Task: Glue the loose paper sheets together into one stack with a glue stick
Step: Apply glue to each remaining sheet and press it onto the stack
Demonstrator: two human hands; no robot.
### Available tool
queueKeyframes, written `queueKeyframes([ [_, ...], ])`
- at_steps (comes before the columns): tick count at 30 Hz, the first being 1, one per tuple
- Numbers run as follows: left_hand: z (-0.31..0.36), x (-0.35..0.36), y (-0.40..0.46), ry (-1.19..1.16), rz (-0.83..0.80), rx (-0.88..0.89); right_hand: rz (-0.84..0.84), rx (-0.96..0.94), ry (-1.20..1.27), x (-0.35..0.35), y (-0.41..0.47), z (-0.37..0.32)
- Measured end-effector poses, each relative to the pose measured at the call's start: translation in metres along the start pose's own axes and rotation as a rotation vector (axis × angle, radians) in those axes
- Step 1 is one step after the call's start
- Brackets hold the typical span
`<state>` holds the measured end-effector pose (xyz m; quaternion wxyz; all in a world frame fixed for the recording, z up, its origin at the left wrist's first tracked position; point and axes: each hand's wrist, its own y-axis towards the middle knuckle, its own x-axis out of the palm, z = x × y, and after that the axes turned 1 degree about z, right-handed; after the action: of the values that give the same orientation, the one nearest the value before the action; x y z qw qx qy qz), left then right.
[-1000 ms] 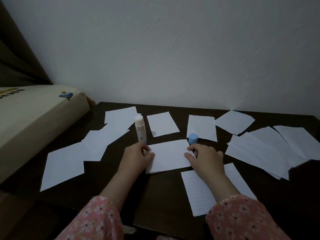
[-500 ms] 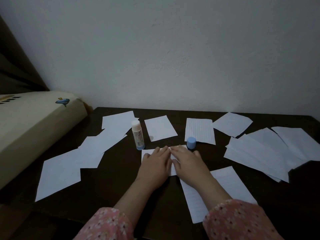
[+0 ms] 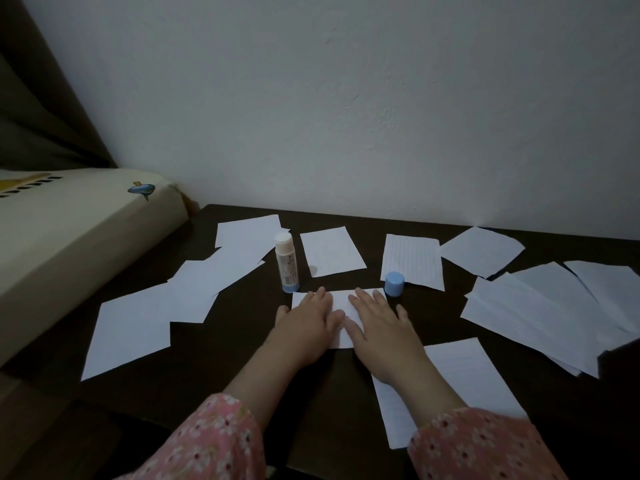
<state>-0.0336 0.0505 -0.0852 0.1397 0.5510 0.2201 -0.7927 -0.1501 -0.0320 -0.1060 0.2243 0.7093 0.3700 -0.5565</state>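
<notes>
Head view: a dark table (image 3: 346,393) against a pale wall, dimly lit, with white paper sheets scattered across it.
Left hand: the left hand (image 3: 304,322) lies flat, fingers straight, pressing on the left part of the centre stack (image 3: 341,303); it grips nothing.
Right hand: the right hand (image 3: 377,320) lies flat beside it, fingers straight and spread, pressing the right part of the same paper.
Centre stack: white paper lying directly under both palms; how many sheets it holds cannot be told.
Glue stick: the glue stick (image 3: 286,263) stands upright and uncapped just beyond the left fingertips, apart from them.
Cap: the blue cap (image 3: 394,284) sits on the table just beyond the right fingertips, near the stack's far right corner.
Loose sheets: a lined sheet (image 3: 450,386) lies partly under the right forearm; a fanned pile (image 3: 554,313) lies to the right, and more sheets (image 3: 180,303) to the left and along the wall.
Step, as judged: pressing a glued layer down so it bonds.
Risks: uneven pressure could skew the top sheet before the glue takes; a sleeve (image 3: 485,445) could drag the lined sheet when the arm lifts; a reach forward could topple the upright stick; left uncapped, it may dry.
</notes>
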Motion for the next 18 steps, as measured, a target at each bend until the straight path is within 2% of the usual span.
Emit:
queueKeyframes([
  [6, -0.008, -0.002, -0.006, 0.066, 0.019, -0.131, 0.018, 0.051, -0.029, 0.005, 0.001, -0.004],
  [14, -0.008, 0.000, -0.008, 0.082, 0.056, -0.129, -0.001, 0.094, 0.000, 0.000, -0.001, -0.005],
  [18, -0.005, 0.009, -0.007, 0.071, 0.146, -0.135, -0.011, 0.122, -0.036, -0.007, -0.004, -0.011],
])
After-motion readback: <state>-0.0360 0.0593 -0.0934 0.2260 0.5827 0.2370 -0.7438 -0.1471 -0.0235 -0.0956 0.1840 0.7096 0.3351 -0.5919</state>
